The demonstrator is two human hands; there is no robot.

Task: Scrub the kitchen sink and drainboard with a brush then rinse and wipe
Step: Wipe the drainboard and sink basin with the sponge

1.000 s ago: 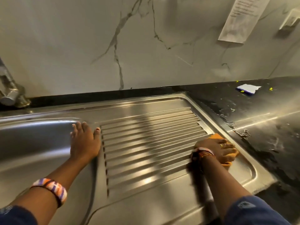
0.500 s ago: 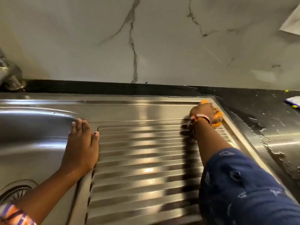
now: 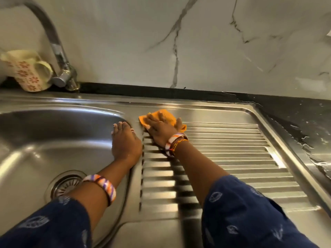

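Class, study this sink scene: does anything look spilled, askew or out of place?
Yes. A floral mug lies tipped on its side behind the tap, and pale splashes streak the black counter right of the drainboard.

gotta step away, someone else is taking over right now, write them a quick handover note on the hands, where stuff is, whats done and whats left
Left hand: flat, braced on the rim between sink bowl and drainboard.
Right hand: pressing the orange cloth flat on the drainboard's far left corner.
Done: no suds visible; wiping is under way.
Left: finish wiping the ribs, rim and bowl. No brush in view.
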